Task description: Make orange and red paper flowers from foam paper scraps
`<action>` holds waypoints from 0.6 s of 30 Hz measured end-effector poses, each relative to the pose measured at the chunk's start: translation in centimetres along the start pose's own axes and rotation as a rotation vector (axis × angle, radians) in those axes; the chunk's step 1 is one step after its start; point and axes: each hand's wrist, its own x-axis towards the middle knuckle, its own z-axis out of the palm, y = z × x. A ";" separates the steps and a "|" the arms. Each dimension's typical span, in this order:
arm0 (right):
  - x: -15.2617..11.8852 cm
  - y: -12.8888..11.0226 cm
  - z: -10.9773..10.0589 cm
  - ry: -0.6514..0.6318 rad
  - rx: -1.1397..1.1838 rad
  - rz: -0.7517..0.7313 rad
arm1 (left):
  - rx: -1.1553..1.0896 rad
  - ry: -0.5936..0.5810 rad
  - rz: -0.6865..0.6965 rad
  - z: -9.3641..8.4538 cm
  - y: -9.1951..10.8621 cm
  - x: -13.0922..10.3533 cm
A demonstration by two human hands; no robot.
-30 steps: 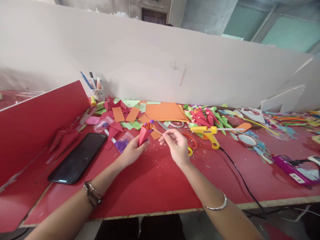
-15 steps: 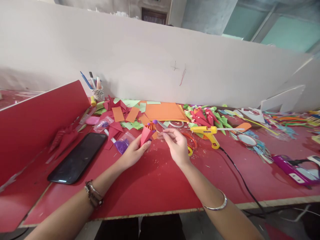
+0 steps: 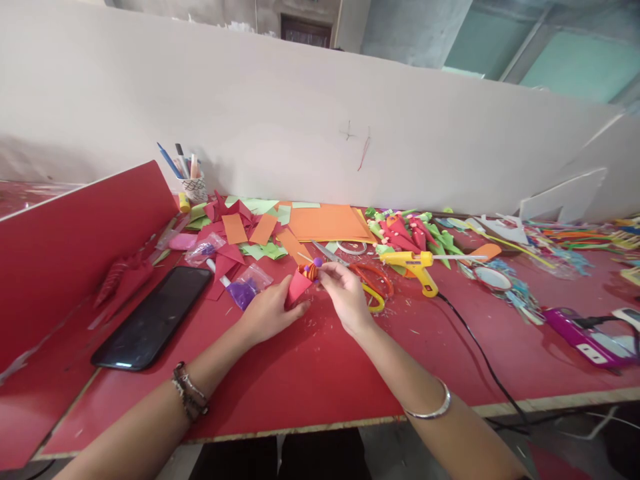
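A red paper cone (image 3: 299, 288) is held in my left hand (image 3: 273, 308), its fingers wrapped round the side. Orange curled paper (image 3: 310, 272) fills the cone's open top, with small purple balls among the curls. My right hand (image 3: 345, 293) is closed in a pinch at that top, its fingertips against a purple ball (image 3: 318, 263). Just beyond the right hand lie scissors with orange and yellow handles (image 3: 373, 300), partly covered by it. Left of the cone is a small clear bag of purple bits (image 3: 243, 291).
A yellow glue gun (image 3: 415, 267) lies at the right, its black cord crossing the front edge. A black phone (image 3: 153, 320) is at the left. Behind are orange sheets (image 3: 325, 222), red paper pieces (image 3: 235, 220), several finished cones (image 3: 400, 233) and a pen cup (image 3: 194, 189).
My right hand has come left to the cone's top, its fingertips now against a purple ball. My left hand and the cone have shifted slightly right and down. More of the scissors shows.
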 end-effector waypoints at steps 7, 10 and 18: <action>0.0 0.6 0.1 -0.041 -0.024 0.008 | 0.085 0.018 0.010 0.1 0.0 0.0; 0.0 0.9 0.2 -0.065 -0.035 0.029 | 0.039 0.053 0.019 0.1 -0.1 0.0; 0.2 0.2 -0.2 0.003 -0.096 0.027 | -0.145 0.122 0.012 -0.5 0.4 0.1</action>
